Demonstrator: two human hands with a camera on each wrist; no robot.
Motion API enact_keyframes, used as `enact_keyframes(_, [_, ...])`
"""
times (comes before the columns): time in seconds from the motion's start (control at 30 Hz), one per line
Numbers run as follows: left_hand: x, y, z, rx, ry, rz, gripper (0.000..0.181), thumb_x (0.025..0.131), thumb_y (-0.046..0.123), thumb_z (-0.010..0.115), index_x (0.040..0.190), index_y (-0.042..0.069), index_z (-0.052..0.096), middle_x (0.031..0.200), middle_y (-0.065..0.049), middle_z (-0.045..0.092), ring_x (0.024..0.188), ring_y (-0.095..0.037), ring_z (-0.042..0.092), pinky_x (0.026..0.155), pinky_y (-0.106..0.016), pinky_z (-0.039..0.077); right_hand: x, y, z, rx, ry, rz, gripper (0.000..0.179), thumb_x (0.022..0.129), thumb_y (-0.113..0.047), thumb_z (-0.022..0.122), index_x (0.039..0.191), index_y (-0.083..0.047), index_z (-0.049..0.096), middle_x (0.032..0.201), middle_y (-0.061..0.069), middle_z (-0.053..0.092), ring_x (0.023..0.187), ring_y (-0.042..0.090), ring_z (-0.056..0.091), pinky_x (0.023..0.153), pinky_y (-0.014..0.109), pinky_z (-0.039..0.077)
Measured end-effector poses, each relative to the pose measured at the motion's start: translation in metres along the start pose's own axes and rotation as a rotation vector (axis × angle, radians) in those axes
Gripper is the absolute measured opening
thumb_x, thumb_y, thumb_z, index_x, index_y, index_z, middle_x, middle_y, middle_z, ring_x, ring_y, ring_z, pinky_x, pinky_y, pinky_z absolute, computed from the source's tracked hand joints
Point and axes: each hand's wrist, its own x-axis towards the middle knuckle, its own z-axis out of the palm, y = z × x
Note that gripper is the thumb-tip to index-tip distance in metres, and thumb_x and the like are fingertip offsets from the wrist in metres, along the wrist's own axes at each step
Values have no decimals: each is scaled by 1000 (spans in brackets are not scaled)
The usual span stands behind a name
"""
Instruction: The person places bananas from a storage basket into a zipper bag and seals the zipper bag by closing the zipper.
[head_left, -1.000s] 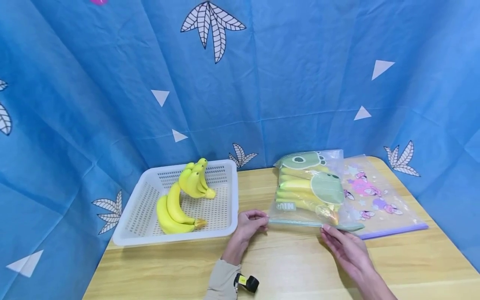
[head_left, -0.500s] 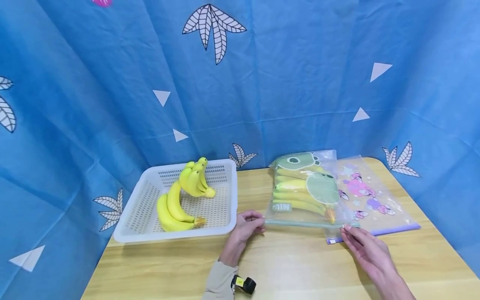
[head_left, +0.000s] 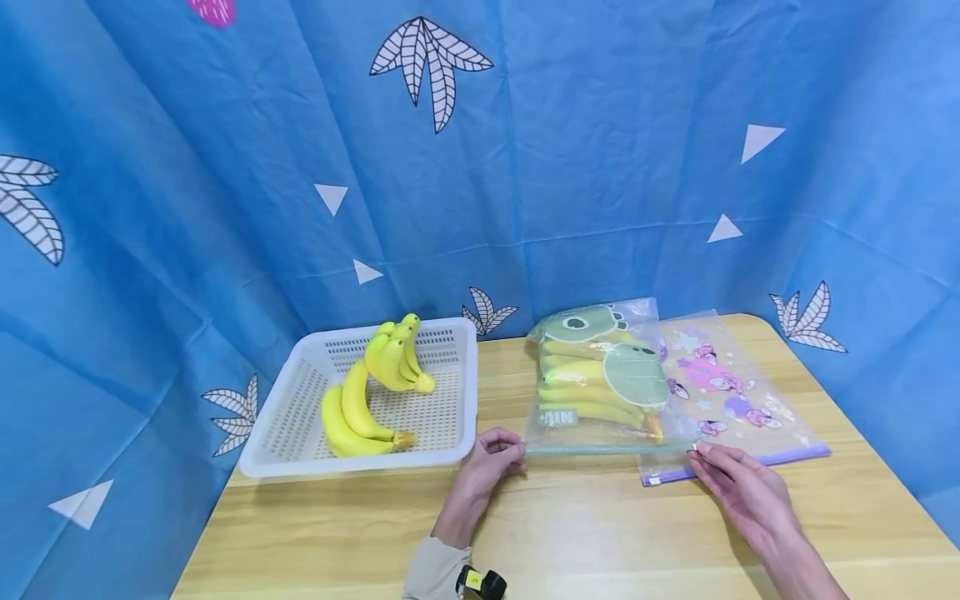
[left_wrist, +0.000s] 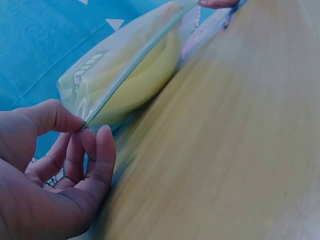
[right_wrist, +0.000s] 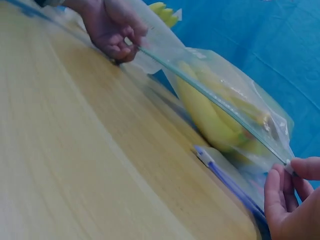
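A clear zip bag (head_left: 636, 375) with green frog-like prints lies at the middle right, several bananas (head_left: 577, 396) inside it. My left hand (head_left: 486, 467) pinches the left end of its green seal between thumb and fingers; the left wrist view shows this corner (left_wrist: 84, 125) up close. At the seal's right end, the thumb and fingers of my right hand (head_left: 750, 496) pinch the small whitish slider (right_wrist: 289, 166). The green strip (right_wrist: 200, 87) runs straight and taut between both hands, its edges together.
A second zip bag (head_left: 780, 437) with pink and purple prints and a purple seal lies flat, partly under the first. On the left stands a white plastic basket (head_left: 255, 433) holding two bunches of bananas (head_left: 352, 412). A blue curtain (head_left: 600, 167) hangs behind the wooden table (head_left: 600, 542).
My right hand has slid right along the green seal with the slider, from its middle to its right end. The bag has shifted a little left, uncovering the purple seal's left end.
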Motion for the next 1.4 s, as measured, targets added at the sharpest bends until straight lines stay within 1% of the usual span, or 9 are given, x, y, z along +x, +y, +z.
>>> enact_keyframes(0.33, [-2,1,4,49,1,18,5,92,-5,69,94,0,68,84,-6,64,72,-16,65,78,-36,63,-2,-8,-9,-271,-65,-91,16,102,0,61,103,-3,77,103,7,77,100,19,74,94,32,57])
enact_keyframes(0.47, [-1,1,5,58,-8,18,5,93,-5,66,96,-3,66,85,-5,62,74,-16,63,79,-37,63,-5,-16,-12,-810,6,-238,22,99,-21,71,112,-4,76,102,-5,78,96,-2,69,86,16,56])
enact_keyframes(0.57, [0,0,6,63,-12,26,5,93,-4,67,98,-3,66,84,-4,61,75,-15,63,78,-35,63,-5,-24,-18,-1289,20,-491,28,91,-23,81,114,-6,77,106,-2,78,96,-9,63,80,2,46])
enact_keyframes(0.67, [1,0,5,47,5,38,5,93,-4,67,96,-1,66,85,-4,63,74,-15,64,78,-34,63,-1,-32,-26,-1570,-52,-759,35,80,-9,88,113,-7,76,113,13,75,104,13,69,91,-3,32])
enact_keyframes(0.77, [1,0,3,30,24,39,6,93,-5,67,94,1,66,85,-5,63,73,-16,65,77,-34,63,7,-37,-32,-1747,-112,-935,42,71,-3,91,110,-8,77,111,15,74,105,38,68,99,11,44])
enact_keyframes(0.9, [-1,0,0,31,23,29,8,94,-5,66,93,4,66,85,-6,62,74,-16,66,77,-34,63,16,-43,-36,-1846,-167,-1060,31,69,0,90,97,-11,79,99,8,77,93,37,73,80,48,57])
enact_keyframes(1.07, [-2,0,0,32,26,24,7,94,-3,66,95,3,65,85,-5,62,73,-16,66,78,-34,63,17,-60,-31,-1870,-166,-1173,29,69,5,85,91,-12,74,85,6,76,73,32,72,63,49,59])
enact_keyframes(1.27, [-2,0,3,42,59,32,7,90,-4,66,93,1,63,82,-5,61,71,-16,65,76,-34,63,13,-108,-15,-1817,-26,-1280,24,79,12,72,99,-1,68,82,21,72,47,6,47,37,22,39])
enact_keyframes(1.4, [-1,-2,4,46,63,33,7,88,-5,65,94,-2,62,81,-5,61,71,-15,64,76,-34,63,14,-143,-4,-1730,156,-1423,17,81,12,68,97,7,68,76,26,69,57,-13,43,37,11,33])
